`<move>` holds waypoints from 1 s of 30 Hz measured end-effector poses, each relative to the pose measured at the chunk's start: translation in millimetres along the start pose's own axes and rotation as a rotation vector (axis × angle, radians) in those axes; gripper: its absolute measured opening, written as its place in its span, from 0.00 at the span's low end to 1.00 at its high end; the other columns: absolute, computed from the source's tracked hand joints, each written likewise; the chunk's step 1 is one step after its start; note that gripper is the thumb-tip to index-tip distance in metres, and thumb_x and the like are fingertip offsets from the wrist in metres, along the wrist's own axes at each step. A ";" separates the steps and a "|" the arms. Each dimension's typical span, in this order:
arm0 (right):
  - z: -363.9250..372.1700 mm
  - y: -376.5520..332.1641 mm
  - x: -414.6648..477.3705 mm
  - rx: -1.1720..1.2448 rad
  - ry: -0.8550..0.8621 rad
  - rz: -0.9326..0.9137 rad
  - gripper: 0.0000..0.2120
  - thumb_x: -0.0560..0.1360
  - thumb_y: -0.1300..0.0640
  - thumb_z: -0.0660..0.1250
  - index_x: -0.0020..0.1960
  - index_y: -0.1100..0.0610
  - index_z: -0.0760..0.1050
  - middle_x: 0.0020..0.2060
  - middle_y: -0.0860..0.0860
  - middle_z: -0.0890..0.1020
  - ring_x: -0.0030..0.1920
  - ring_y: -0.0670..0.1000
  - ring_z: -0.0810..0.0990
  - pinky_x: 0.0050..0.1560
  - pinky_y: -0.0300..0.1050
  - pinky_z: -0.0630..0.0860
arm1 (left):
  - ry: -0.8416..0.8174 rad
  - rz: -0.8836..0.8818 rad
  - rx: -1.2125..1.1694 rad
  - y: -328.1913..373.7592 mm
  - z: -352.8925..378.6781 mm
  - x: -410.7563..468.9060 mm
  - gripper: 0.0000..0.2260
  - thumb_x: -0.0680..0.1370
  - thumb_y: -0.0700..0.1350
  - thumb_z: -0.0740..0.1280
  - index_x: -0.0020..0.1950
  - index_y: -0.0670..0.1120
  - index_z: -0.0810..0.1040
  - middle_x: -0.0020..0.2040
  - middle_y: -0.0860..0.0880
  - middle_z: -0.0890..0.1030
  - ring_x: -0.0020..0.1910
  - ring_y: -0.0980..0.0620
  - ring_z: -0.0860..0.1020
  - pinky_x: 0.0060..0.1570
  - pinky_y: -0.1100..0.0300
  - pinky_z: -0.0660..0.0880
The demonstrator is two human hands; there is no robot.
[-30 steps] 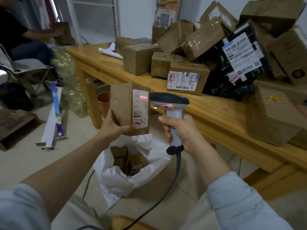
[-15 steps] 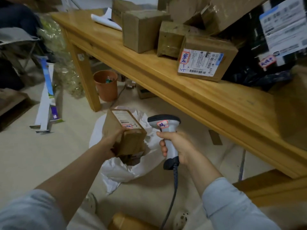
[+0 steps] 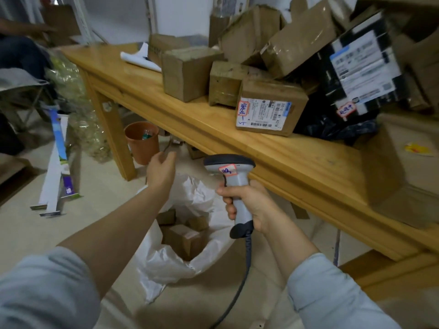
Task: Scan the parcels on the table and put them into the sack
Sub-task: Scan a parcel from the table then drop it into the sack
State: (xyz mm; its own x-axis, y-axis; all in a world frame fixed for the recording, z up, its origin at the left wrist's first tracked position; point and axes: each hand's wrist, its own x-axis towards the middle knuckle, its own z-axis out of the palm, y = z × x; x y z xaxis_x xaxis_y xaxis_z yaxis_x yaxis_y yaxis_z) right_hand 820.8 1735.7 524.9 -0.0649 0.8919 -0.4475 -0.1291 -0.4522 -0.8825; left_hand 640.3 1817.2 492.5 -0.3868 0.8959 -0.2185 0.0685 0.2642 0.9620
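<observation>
My right hand (image 3: 247,205) grips the grey barcode scanner (image 3: 231,184) by its handle, just in front of the table edge. My left hand (image 3: 161,173) hangs empty above the white sack (image 3: 171,262), fingers loosely apart. The sack stands open on the floor with several brown parcels inside, one of them a labelled box (image 3: 187,239). On the wooden table (image 3: 297,162) lies a pile of cardboard parcels; nearest the edge is a box with a white shipping label (image 3: 270,108), and left of it stands a plain brown box (image 3: 187,74).
An orange bin (image 3: 142,143) stands under the table beside its leg (image 3: 114,138). A black parcel with a large label (image 3: 361,65) and a big box (image 3: 408,167) fill the table's right side. A flat white carton (image 3: 57,162) and a chair stand at left, where a person sits.
My left hand lowered the scanned box into the sack, let it go, and has risen empty. The scanner has stayed in my right hand.
</observation>
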 end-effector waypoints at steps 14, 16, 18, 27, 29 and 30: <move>-60.8 -96.1 -19.5 0.288 0.360 -0.424 0.09 0.71 0.66 0.71 0.50 0.62 0.76 0.36 0.56 0.80 0.31 0.50 0.77 0.32 0.43 0.75 | -0.235 0.345 0.055 137.4 100.6 -35.8 0.23 0.81 0.47 0.61 0.75 0.45 0.63 0.71 0.47 0.69 0.68 0.48 0.69 0.60 0.60 0.66; -69.5 -109.3 -10.3 0.313 0.460 -0.462 0.14 0.69 0.64 0.74 0.55 0.61 0.78 0.42 0.53 0.81 0.37 0.49 0.79 0.34 0.41 0.74 | -0.260 0.336 0.087 142.5 108.5 -32.0 0.23 0.81 0.45 0.59 0.76 0.46 0.61 0.73 0.47 0.67 0.70 0.48 0.67 0.64 0.57 0.65; -76.4 -120.2 -1.1 0.320 0.481 -0.499 0.17 0.69 0.64 0.74 0.56 0.59 0.78 0.45 0.50 0.82 0.39 0.46 0.79 0.33 0.36 0.74 | -0.284 0.308 0.119 144.8 113.4 -30.1 0.24 0.81 0.43 0.59 0.77 0.46 0.59 0.73 0.46 0.67 0.70 0.46 0.67 0.67 0.53 0.66; -85.2 -131.3 13.9 0.294 0.345 -0.546 0.09 0.69 0.68 0.71 0.45 0.57 0.81 0.40 0.49 0.84 0.38 0.46 0.82 0.37 0.37 0.77 | -0.357 0.238 0.109 143.1 114.8 -31.1 0.15 0.80 0.35 0.57 0.64 0.43 0.75 0.48 0.49 0.80 0.39 0.59 0.74 0.33 0.68 0.68; -82.7 -125.8 9.9 0.302 0.316 -0.544 0.08 0.69 0.68 0.71 0.45 0.57 0.81 0.42 0.52 0.84 0.42 0.49 0.83 0.39 0.40 0.78 | -0.358 0.233 0.053 139.1 105.5 -32.8 0.15 0.80 0.36 0.60 0.66 0.43 0.75 0.53 0.47 0.80 0.46 0.54 0.76 0.45 0.64 0.71; -80.8 -123.5 7.3 0.310 0.304 -0.545 0.08 0.69 0.68 0.71 0.45 0.58 0.81 0.42 0.53 0.84 0.42 0.50 0.83 0.40 0.41 0.79 | -0.349 0.223 0.013 137.3 99.1 -33.9 0.15 0.80 0.38 0.63 0.67 0.42 0.74 0.54 0.47 0.79 0.51 0.52 0.76 0.52 0.61 0.71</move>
State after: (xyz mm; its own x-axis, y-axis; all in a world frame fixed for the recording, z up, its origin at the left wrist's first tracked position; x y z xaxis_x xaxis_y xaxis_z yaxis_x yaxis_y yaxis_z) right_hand 916.2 1798.0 618.9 0.3635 0.9315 -0.0129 -0.3444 0.1215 -0.9309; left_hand 754.0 1858.5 615.8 -0.0264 0.9984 -0.0491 0.1284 0.0521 0.9904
